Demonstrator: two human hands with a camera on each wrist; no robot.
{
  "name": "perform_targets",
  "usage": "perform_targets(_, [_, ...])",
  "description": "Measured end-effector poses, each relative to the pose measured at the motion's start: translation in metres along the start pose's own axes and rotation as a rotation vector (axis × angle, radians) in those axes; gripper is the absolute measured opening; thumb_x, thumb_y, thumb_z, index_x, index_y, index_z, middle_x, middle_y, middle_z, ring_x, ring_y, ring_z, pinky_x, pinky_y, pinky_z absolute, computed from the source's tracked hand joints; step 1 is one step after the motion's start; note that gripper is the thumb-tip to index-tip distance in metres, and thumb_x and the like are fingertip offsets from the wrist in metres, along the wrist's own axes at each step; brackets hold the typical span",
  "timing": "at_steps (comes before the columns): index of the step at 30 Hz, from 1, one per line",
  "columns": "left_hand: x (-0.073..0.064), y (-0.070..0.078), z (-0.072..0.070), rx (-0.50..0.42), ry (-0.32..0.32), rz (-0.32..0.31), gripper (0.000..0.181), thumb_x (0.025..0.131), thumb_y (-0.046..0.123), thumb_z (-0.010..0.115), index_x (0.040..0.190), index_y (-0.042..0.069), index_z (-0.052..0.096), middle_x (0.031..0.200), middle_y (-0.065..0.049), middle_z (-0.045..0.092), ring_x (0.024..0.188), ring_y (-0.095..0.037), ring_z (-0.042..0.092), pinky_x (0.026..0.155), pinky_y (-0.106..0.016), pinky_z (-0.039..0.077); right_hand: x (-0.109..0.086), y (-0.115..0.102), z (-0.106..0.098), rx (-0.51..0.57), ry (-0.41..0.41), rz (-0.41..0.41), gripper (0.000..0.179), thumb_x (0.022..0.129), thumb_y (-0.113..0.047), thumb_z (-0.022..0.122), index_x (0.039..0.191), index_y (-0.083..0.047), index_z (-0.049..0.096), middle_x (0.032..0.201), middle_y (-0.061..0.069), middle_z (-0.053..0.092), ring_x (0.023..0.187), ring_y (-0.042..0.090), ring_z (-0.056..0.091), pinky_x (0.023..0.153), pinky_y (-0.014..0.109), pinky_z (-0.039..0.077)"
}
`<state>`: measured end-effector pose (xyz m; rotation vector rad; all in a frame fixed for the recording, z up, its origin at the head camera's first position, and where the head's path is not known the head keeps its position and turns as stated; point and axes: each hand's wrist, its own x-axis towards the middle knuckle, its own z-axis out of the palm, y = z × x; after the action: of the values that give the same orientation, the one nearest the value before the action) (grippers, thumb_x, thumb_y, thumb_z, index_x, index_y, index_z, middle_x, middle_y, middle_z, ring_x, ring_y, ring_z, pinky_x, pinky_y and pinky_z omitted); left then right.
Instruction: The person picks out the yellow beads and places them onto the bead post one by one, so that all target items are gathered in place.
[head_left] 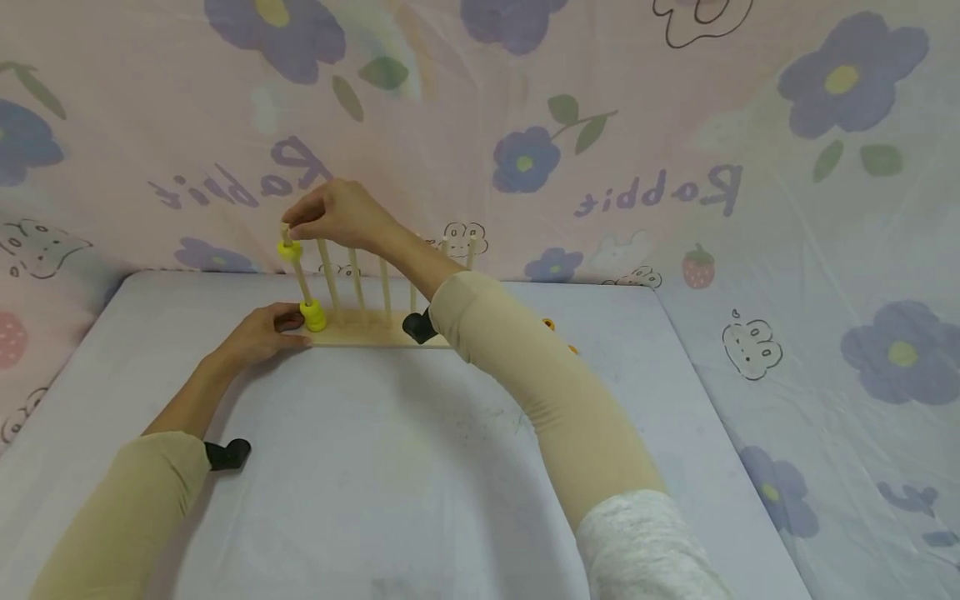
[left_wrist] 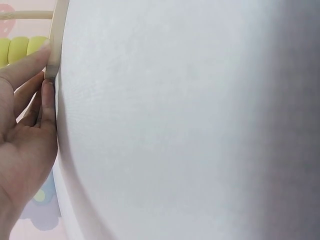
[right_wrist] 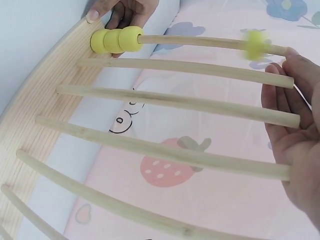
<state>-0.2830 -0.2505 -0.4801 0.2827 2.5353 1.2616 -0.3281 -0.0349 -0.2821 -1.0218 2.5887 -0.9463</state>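
Note:
A wooden peg board with a row of upright pegs stands toward the back of the table. Its leftmost peg carries a stack of three yellow beads at the base. Higher on that peg, another yellow bead is blurred, just below the fingertips. My right hand is at the peg's top, its thumb tip at the peg end and the bead clear of its fingers. With thumb and fingers, my left hand grips the left end of the board, beside the stacked beads.
Small orange rings lie on the white tabletop to the right, partly behind the right forearm. A patterned cloth hangs behind the table. Black wrist mounts stick out from both sleeves.

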Motion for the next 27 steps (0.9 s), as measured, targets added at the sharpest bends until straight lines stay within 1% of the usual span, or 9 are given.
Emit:
perform_targets(4, [-0.001,0.0,0.0,0.01,0.009,0.005,0.08,0.091,0.021,0.074,0.149,-0.011,0.029,0.146,-0.032,0.042,0.135,-0.044,0.042,0.114,-0.054,0.033,0.0,0.001,-0.002,0.002,0.018,-0.018,0.028,0.094,-0.027,0.071,0.119,-0.016,0.074,0.116,-0.009,0.072,0.1,0.0,0.065,0.084,0.009,0.047])
perform_targets(7, [-0.001,0.0,0.0,0.019,0.015,0.006,0.08,0.091,0.021,0.075,0.149,-0.011,0.031,0.145,-0.032,0.043,0.134,-0.045,0.043,0.114,-0.054,0.033,-0.003,0.003,-0.003,0.082,0.035,-0.024,0.03,0.094,-0.025,0.071,0.122,-0.012,0.072,0.116,-0.007,0.072,0.1,0.002,0.065,0.084,0.01,0.049])
perform_targets(11, [-0.001,0.001,0.001,0.021,0.017,0.006,0.08,0.09,0.021,0.075,0.149,-0.011,0.031,0.145,-0.031,0.043,0.134,-0.044,0.043,0.114,-0.053,0.034,-0.008,0.005,-0.005,0.197,0.079,-0.038,0.032,0.094,-0.022,0.071,0.122,-0.009,0.071,0.113,-0.003,0.073,0.098,0.002,0.066,0.083,0.012,0.051])
perform_targets(13, [-0.001,0.002,0.001,0.016,0.016,0.01,0.08,0.09,0.02,0.075,0.148,-0.011,0.031,0.145,-0.032,0.043,0.134,-0.044,0.043,0.113,-0.053,0.034,-0.01,0.006,-0.007,0.229,0.103,-0.059,0.031,0.093,-0.02,0.071,0.122,-0.007,0.071,0.113,-0.001,0.073,0.098,0.002,0.066,0.083,0.013,0.052])
perform_targets(16, [-0.002,0.003,0.001,0.01,0.015,0.013,0.079,0.091,0.019,0.075,0.149,-0.011,0.03,0.146,-0.031,0.043,0.134,-0.044,0.043,0.114,-0.053,0.034,-0.013,0.007,-0.01,0.253,0.135,-0.076,0.03,0.093,-0.019,0.072,0.121,-0.007,0.072,0.111,-0.001,0.073,0.097,0.003,0.067,0.082,0.014,0.053])
perform_targets(21, [-0.003,0.002,0.0,0.005,0.012,0.006,0.082,0.091,0.022,0.075,0.149,-0.011,0.029,0.146,-0.032,0.042,0.135,-0.045,0.042,0.114,-0.053,0.033,-0.02,0.009,-0.018,0.291,0.17,-0.077,0.029,0.092,-0.016,0.073,0.119,-0.006,0.072,0.109,0.0,0.074,0.094,0.004,0.068,0.082,0.016,0.054])
perform_targets(27, [-0.001,0.001,0.001,0.011,0.006,0.001,0.083,0.091,0.022,0.075,0.15,-0.011,0.028,0.148,-0.031,0.04,0.136,-0.045,0.04,0.115,-0.054,0.031,-0.038,0.017,-0.031,0.298,0.192,-0.068,0.03,0.092,-0.018,0.073,0.119,-0.006,0.072,0.108,-0.001,0.074,0.095,0.006,0.068,0.084,0.017,0.054])
